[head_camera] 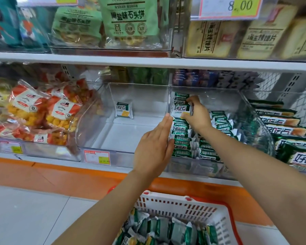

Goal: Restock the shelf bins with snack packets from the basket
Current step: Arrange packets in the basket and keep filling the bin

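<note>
Green packets [181,137] line the clear bin [193,167]; my right hand [198,115] pinches the far packet [182,108], my left hand [154,147] lies flat at the row's left. More fill the near basket [184,204].

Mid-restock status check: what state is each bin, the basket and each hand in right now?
Left hand: open, fingers straight, flat beside the bins' dividing wall.
Right hand: pinching a green snack packet above the right bin's rows.
Middle bin: nearly empty, lone packet upright at the back.
Right bin: partly filled with rowed packets.
Basket: holds loose packets.
</note>
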A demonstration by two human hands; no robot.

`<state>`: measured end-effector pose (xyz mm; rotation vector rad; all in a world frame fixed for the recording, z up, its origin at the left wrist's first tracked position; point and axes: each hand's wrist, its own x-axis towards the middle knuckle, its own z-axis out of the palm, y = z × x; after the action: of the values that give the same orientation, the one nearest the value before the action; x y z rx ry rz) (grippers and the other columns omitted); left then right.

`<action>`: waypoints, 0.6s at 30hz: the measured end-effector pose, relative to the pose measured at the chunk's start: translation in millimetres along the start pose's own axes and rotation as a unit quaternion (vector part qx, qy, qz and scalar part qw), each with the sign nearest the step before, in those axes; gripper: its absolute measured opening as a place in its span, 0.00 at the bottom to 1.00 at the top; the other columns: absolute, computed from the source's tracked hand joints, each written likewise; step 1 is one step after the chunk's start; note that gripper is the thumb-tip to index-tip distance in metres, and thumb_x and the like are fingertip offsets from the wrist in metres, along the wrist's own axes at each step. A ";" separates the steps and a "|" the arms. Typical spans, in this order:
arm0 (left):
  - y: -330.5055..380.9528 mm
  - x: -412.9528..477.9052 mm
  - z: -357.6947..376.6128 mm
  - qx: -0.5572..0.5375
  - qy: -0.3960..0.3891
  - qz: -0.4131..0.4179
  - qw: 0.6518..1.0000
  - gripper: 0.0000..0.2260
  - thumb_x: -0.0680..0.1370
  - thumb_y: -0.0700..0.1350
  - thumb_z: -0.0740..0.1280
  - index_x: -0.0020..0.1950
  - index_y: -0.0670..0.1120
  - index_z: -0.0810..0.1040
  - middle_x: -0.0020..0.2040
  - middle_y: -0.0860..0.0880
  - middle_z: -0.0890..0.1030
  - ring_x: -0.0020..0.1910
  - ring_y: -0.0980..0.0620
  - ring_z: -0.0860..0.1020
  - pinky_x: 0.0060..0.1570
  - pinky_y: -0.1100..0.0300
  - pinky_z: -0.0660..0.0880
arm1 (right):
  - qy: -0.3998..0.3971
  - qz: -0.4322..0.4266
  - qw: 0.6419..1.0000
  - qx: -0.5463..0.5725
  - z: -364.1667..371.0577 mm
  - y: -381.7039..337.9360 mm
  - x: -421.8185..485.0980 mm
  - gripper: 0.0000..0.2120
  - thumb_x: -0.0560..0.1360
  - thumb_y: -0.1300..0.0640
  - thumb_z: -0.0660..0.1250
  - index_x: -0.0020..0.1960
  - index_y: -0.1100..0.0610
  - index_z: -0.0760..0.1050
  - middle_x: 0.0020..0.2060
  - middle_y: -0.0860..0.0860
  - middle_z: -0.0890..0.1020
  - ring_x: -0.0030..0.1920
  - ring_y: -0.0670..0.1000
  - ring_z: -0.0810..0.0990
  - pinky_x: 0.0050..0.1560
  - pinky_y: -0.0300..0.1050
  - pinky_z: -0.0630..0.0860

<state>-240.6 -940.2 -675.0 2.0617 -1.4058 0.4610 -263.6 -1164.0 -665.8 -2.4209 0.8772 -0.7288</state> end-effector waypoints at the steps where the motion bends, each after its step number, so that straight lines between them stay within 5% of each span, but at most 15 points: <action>1: 0.2 -0.2 -1.0 -0.002 -0.002 0.000 1.000 0.25 0.82 0.47 0.59 0.79 0.46 0.59 0.78 0.50 0.63 0.62 0.50 0.74 0.55 0.55 0.74 | 0.000 -0.005 1.000 0.001 -1.0 -0.3 -1.9 0.26 0.72 0.57 0.74 0.66 0.57 0.67 0.60 0.59 0.79 0.55 0.62 0.79 0.50 0.50 0.75; 6: 0.7 0.6 -4.6 -0.017 -0.043 -0.014 0.999 0.26 0.83 0.48 0.57 0.80 0.47 0.55 0.80 0.53 0.56 0.65 0.50 0.72 0.58 0.55 0.71 | -0.005 -0.003 1.000 -0.003 -16.9 -3.8 -11.7 0.31 0.71 0.54 0.76 0.70 0.56 0.67 0.64 0.60 0.73 0.62 0.62 0.75 0.61 0.53 0.73; 12: 9.9 1.9 -19.0 -0.004 -0.098 -0.031 0.995 0.26 0.84 0.50 0.56 0.80 0.47 0.54 0.81 0.51 0.54 0.70 0.49 0.70 0.65 0.54 0.66 | -0.018 -0.054 0.998 0.041 -45.6 -22.6 -47.6 0.14 0.74 0.56 0.73 0.58 0.53 0.77 0.56 0.52 0.79 0.54 0.51 0.78 0.57 0.46 0.74; 15: 11.7 -8.0 -30.1 0.013 -0.095 -0.023 0.995 0.23 0.83 0.50 0.54 0.78 0.45 0.62 0.78 0.46 0.63 0.73 0.47 0.67 0.68 0.51 0.65 | -0.020 -0.084 0.989 0.123 -53.7 -38.5 -77.5 0.09 0.74 0.59 0.71 0.54 0.54 0.79 0.50 0.49 0.81 0.46 0.48 0.80 0.48 0.44 0.77; 18: 7.9 -31.5 -41.5 0.017 -0.050 0.005 0.999 0.21 0.80 0.48 0.54 0.68 0.43 0.75 0.66 0.42 0.77 0.63 0.42 0.75 0.60 0.48 0.70 | -0.039 -0.108 0.976 0.183 -55.7 -59.6 -117.3 0.06 0.76 0.61 0.70 0.52 0.56 0.80 0.47 0.49 0.82 0.43 0.45 0.79 0.42 0.30 0.70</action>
<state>-257.9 -893.0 -659.6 2.1329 -1.4769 0.3931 -348.5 -1055.9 -627.1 -2.2114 0.4091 -0.7896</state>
